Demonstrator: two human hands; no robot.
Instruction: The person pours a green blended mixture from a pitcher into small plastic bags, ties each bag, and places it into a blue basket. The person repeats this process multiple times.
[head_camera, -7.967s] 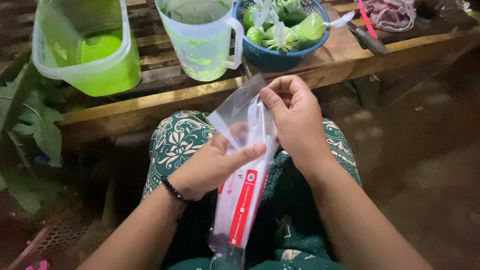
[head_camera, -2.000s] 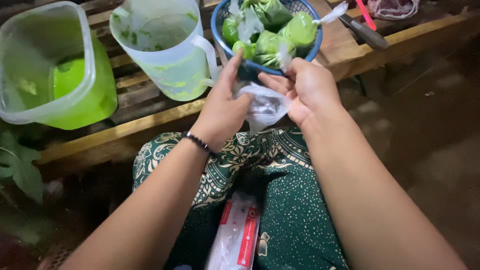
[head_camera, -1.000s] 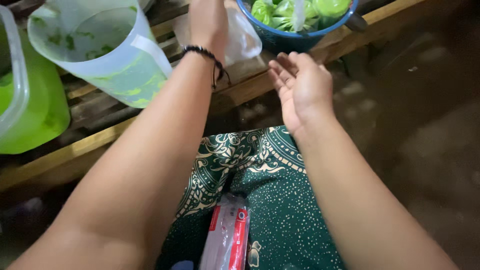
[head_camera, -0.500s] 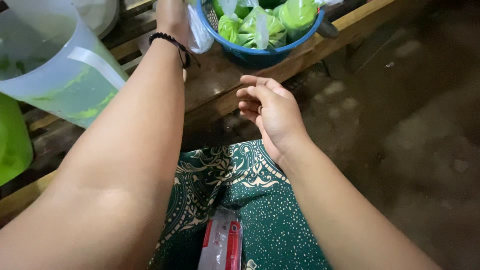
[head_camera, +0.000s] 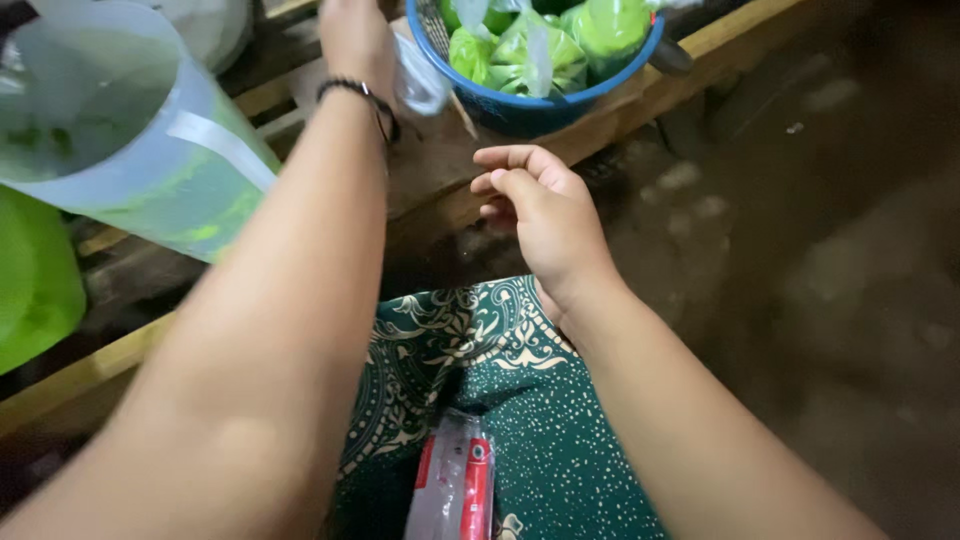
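Since half a second ago my left hand (head_camera: 352, 40) has hardly moved; it still pinches the clear plastic bag (head_camera: 420, 82) up at the bench (head_camera: 440, 165), just beside the blue basket (head_camera: 540, 100) of green-filled bags. The bag hangs crumpled from my fingers, long axis roughly downward. My right hand (head_camera: 545, 215) has drifted slightly lower, empty, fingers loosely curled, hovering over my lap by the bench edge.

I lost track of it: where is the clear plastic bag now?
Top centre of the head view: the clear plastic bag hangs from the left hand, between the translucent plastic jug and the blue basket.
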